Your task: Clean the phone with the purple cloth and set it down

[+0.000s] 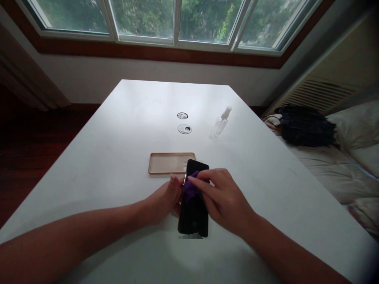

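Smartphone (194,209) is gripped at its edge by the left hand (166,199); purple cloth (191,187) is pinched against it by right hand (223,201) fingertips.

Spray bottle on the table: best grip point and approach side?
Grip the spray bottle around its clear cylindrical body, below the white nozzle. Come from above or the right: it appears to lean or lie with the nozzle pointing away, with bare table on both sides, well beyond both hands.

Both my forearms are bare, no sleeves in view up to the picture's edge at seven and five o'clock. My left hand (164,199) and right hand (223,201) wear no gloves, rings, or watch.
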The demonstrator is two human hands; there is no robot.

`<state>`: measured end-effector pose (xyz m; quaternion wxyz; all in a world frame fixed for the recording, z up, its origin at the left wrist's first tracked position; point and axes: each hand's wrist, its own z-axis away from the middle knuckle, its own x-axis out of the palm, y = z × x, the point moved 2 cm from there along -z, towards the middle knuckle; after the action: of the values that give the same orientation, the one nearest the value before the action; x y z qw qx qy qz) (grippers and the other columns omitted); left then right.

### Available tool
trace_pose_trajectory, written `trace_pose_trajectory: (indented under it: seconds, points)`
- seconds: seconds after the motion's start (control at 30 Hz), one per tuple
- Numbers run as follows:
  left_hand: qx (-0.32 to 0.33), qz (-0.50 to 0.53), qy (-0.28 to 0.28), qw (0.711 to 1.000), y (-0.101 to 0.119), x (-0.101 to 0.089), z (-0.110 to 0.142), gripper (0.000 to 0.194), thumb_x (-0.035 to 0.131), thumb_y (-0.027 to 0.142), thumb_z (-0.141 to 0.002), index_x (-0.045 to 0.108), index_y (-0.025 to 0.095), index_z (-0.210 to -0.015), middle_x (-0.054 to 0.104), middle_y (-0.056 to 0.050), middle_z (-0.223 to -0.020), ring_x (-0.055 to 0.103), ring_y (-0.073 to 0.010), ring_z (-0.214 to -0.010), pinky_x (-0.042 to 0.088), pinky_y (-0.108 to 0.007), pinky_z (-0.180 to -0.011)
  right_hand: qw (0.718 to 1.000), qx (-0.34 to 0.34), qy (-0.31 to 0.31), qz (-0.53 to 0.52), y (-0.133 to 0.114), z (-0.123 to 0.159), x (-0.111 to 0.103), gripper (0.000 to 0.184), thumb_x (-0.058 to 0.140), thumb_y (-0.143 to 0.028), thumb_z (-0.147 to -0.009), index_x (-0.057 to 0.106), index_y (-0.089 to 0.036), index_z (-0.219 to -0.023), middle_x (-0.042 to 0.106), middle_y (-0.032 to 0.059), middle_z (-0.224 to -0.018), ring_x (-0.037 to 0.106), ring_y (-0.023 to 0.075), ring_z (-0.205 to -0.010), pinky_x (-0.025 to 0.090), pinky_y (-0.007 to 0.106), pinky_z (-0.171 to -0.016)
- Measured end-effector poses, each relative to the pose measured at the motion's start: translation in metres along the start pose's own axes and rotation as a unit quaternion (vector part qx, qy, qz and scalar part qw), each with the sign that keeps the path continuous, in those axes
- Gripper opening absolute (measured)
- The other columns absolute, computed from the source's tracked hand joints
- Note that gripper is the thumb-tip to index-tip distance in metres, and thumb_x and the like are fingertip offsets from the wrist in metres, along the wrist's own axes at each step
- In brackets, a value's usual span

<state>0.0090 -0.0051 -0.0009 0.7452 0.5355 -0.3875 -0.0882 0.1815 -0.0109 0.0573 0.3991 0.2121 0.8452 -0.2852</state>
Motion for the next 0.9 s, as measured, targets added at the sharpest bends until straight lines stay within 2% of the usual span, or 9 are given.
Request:
trace_pose_trajectory:
  seconds: [0.07, 0.2, 0.27, 0.37, 0.47, 0.57, 0.67, 0.77, 0.9]
  points:
    - [0.037, 0.044, 0.021, 0.998, 0.004, 0.002, -0.009, 0.100, 0.029, 0.094, -0.075, 0.061, 0.013, -0.125, 0.062, -0.008, -0.083, 0.058, -0.0173, -0.070, 0.042, -0.024, -0.056, 0.997, -0.049, -0.042, -0.029, -0.017, 0.005, 0.002, 0.033, 0.053, -0.010, -0.091, 0.068, -0.017, -0.120, 0.069, 0.0104, -0.105, 0.061, 0.0224, -0.090, 0.046, 0.042, -0.082]
    - [0.026, 0.067, 0.037, 0.997, 0.009, 0.006, -0.013, 0.099, 0.034, 0.094, -0.073, 0.064, 0.012, -0.121, 0.065, -0.010, -0.084, 0.061, -0.0196, -0.075, 0.045, -0.025, -0.057, 0.990, -0.087, -0.100, -0.050, -0.031, 0.007, 0.002, 0.027, 0.056, -0.016, -0.090, 0.070, -0.018, -0.113, 0.070, 0.0066, -0.095, 0.061, 0.0204, -0.083, 0.044, 0.044, -0.085]
    - [0.033, 0.040, 0.040, 0.998, 0.008, 0.005, -0.009, 0.092, 0.038, 0.089, -0.077, 0.065, 0.012, -0.119, 0.065, -0.010, -0.086, 0.062, -0.0196, -0.079, 0.048, -0.026, -0.064, 0.994, -0.072, -0.071, -0.040, -0.021, 0.004, 0.000, 0.032, 0.055, -0.013, -0.090, 0.069, -0.020, -0.118, 0.070, 0.0073, -0.101, 0.062, 0.0211, -0.087, 0.044, 0.044, -0.086]
    - [0.011, 0.013, 0.033, 0.999, 0.002, 0.000, -0.003, 0.089, 0.038, 0.086, -0.081, 0.064, 0.012, -0.121, 0.064, -0.009, -0.084, 0.061, -0.0187, -0.077, 0.047, -0.026, -0.064, 1.000, 0.006, 0.001, 0.010, 0.002, 0.000, -0.003, 0.039, 0.053, -0.008, -0.090, 0.066, -0.021, -0.125, 0.068, 0.0101, -0.108, 0.061, 0.0241, -0.097, 0.044, 0.045, -0.086]
    - [-0.007, 0.016, 0.017, 1.000, -0.002, -0.002, -0.006, 0.093, 0.034, 0.090, -0.078, 0.063, 0.013, -0.122, 0.063, -0.008, -0.083, 0.060, -0.0176, -0.072, 0.044, -0.024, -0.058, 1.000, 0.019, 0.007, -0.002, 0.007, 0.003, -0.001, 0.041, 0.053, -0.007, -0.089, 0.066, -0.021, -0.126, 0.067, 0.0116, -0.111, 0.059, 0.0253, -0.100, 0.046, 0.044, -0.085]
    - [0.016, 0.042, 0.030, 0.999, 0.001, 0.000, -0.011, 0.093, 0.029, 0.091, -0.079, 0.064, 0.015, -0.118, 0.065, -0.010, -0.089, 0.062, -0.0187, -0.078, 0.046, -0.024, -0.061, 0.994, -0.052, -0.062, -0.067, -0.011, 0.009, 0.006, 0.038, 0.056, -0.011, -0.086, 0.068, -0.019, -0.122, 0.066, 0.0107, -0.108, 0.059, 0.0239, -0.093, 0.046, 0.042, -0.080]
    - [0.049, 0.001, 0.062, 0.997, 0.008, 0.001, -0.008, 0.086, 0.028, 0.087, -0.083, 0.066, 0.015, -0.112, 0.066, -0.011, -0.098, 0.060, -0.0213, -0.090, 0.049, -0.029, -0.075, 0.983, -0.107, -0.123, -0.084, -0.026, 0.012, 0.010, 0.029, 0.060, -0.018, -0.086, 0.070, -0.020, -0.112, 0.068, 0.0055, -0.094, 0.058, 0.0217, -0.084, 0.045, 0.044, -0.081]
    - [0.061, -0.115, 0.059, 0.990, 0.013, 0.003, 0.002, 0.074, 0.038, 0.079, -0.088, 0.066, 0.014, -0.111, 0.063, -0.011, -0.104, 0.056, -0.0216, -0.094, 0.047, -0.031, -0.083, 0.993, -0.085, -0.063, -0.048, -0.016, 0.007, 0.004, 0.030, 0.060, -0.015, -0.087, 0.070, -0.021, -0.115, 0.069, 0.0062, -0.099, 0.060, 0.0216, -0.088, 0.043, 0.043, -0.084]
    - [0.031, -0.106, 0.030, 0.993, 0.009, 0.001, 0.008, 0.066, 0.048, 0.071, -0.091, 0.059, 0.014, -0.123, 0.058, -0.006, -0.092, 0.050, -0.0150, -0.074, 0.041, -0.024, -0.064, 0.998, 0.028, 0.050, 0.017, 0.010, 0.002, -0.008, 0.039, 0.059, -0.007, -0.088, 0.067, -0.023, -0.122, 0.067, 0.0089, -0.106, 0.059, 0.0239, -0.097, 0.043, 0.044, -0.086]
